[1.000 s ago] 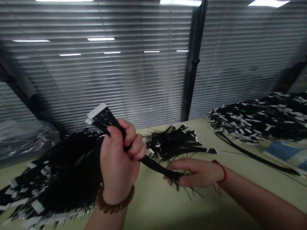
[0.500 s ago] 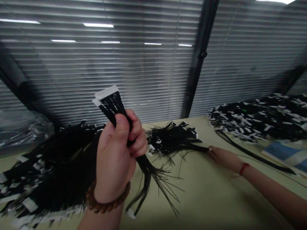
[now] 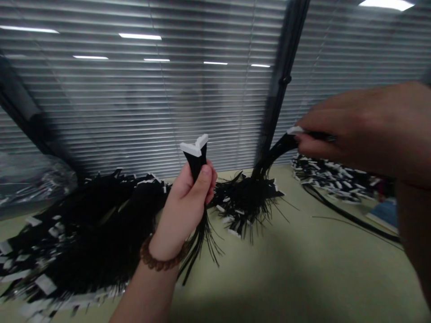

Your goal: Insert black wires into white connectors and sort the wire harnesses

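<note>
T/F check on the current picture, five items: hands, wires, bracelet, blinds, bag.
1. The left hand grips a black wire bundle, white ends up. True.
2. The right hand is empty. False: it holds another bundle by its white end.
3. The beaded bracelet is on the right wrist. False: it is on the left.
4. Window blinds hang behind the table. True.
5. The clear plastic bag lies at the picture's right edge. False: left edge.

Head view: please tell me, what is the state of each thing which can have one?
Left bundle, white ends up, wires hanging below
Left hand, closed on it
Right bundle, held up, bending down
Right hand, closed on it
Middle pile, loose, tangled
Left pile, heaped
Right pile, heaped, partly hidden
Blinds, lowered
</note>
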`<state>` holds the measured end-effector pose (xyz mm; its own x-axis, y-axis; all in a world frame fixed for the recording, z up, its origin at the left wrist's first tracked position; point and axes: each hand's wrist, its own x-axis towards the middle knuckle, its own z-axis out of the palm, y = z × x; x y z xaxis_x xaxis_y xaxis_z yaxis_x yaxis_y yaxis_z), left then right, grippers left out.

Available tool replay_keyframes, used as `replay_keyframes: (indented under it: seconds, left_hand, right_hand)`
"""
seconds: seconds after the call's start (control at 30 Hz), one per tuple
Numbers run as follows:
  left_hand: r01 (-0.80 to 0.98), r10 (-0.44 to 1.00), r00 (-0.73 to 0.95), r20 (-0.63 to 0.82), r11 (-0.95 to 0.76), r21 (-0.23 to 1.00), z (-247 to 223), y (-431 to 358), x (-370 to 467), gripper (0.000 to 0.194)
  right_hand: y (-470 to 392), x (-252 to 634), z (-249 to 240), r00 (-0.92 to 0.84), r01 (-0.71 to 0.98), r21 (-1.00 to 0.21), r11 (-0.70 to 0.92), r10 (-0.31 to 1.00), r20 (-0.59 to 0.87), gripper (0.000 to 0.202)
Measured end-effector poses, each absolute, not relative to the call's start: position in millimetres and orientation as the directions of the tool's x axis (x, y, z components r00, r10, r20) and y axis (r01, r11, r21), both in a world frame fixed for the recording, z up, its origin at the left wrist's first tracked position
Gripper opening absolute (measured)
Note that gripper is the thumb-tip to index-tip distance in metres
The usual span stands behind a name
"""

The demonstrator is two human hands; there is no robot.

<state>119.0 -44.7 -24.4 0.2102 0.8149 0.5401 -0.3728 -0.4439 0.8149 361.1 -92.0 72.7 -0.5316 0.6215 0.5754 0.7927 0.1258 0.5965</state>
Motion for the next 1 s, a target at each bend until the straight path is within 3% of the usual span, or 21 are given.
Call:
replay_keyframes:
  seconds: [0.1, 0.17, 0.27, 0.37, 0.5, 0.6, 0.7, 0.77, 0.83, 0.9, 1.0]
  left_hand:
    - [-0.369, 0.757, 0.255, 0.601, -0.499, 0.784, -32.0, -37.3, 125.2, 0.019]
    - [-0.365, 0.731, 0.306, 0.61, -0.502, 0.784, -36.7, -35.4, 130.5, 0.021]
    - [-0.312, 0.713, 0.28, 0.643, -0.566, 0.763, -42.8, -35.9, 138.1, 0.028]
    - [-0.359, 0.747, 0.228, 0.624, -0.531, 0.767, -46.9, -38.0, 143.8, 0.036]
    - [-0.448, 0.752, 0.379, 0.54, -0.361, 0.818, -45.4, -43.6, 144.7, 0.04]
    - [-0.423, 0.75, 0.422, 0.51, -0.335, 0.842, -34.0, -56.4, 137.7, 0.03]
    - [-0.564, 0.761, 0.259, 0.594, -0.38, 0.733, -13.7, -78.2, 126.1, 0.031]
    - [-0.632, 0.778, 0.039, 0.627, -0.466, 0.618, 0.7, -92.1, 117.7, 0.027]
    - [-0.621, 0.774, -0.143, 0.617, -0.555, 0.553, 11.6, -100.4, 108.7, 0.021]
    - [-0.617, 0.764, -0.21, 0.61, -0.588, 0.523, 17.1, -100.9, 97.8, 0.017]
    - [-0.698, 0.774, -0.125, 0.621, -0.513, 0.5, 17.5, -90.4, 76.8, 0.019]
  right_hand:
    - [-97.6, 324.7, 71.5, -0.673, 0.723, 0.608, 0.327, 0.535, 0.512, 0.026]
    - [-92.8, 306.6, 65.7, -0.72, 0.69, 0.539, 0.483, 0.528, 0.45, 0.024]
    - [-80.0, 290.4, 59.1, -0.699, 0.714, 0.386, 0.584, 0.557, 0.448, 0.019]
    - [-68.2, 284.5, 52.5, -0.633, 0.743, 0.247, 0.623, 0.531, 0.564, 0.009]
    - [-63.0, 282.1, 40.8, -0.493, 0.714, 0.061, 0.698, 0.439, 0.751, 0.012]
    - [-67.3, 281.2, 34.1, -0.418, 0.574, -0.083, 0.814, 0.379, 0.825, 0.013]
    - [-71.9, 278.8, 24.5, -0.295, 0.261, -0.349, 0.9, 0.418, 0.859, 0.033]
    - [-71.5, 273.2, 9.5, -0.357, 0.094, -0.483, 0.871, 0.482, 0.8, 0.057]
    - [-67.5, 264.1, -15.4, -0.566, 0.091, -0.575, 0.813, 0.518, 0.641, 0.074]
    - [-61.4, 254.5, -47.5, -0.736, 0.206, -0.642, 0.739, 0.549, 0.396, 0.066]
    - [-53.5, 248.3, -94.5, -0.79, 0.345, -0.724, 0.597, 0.602, 0.119, 0.045]
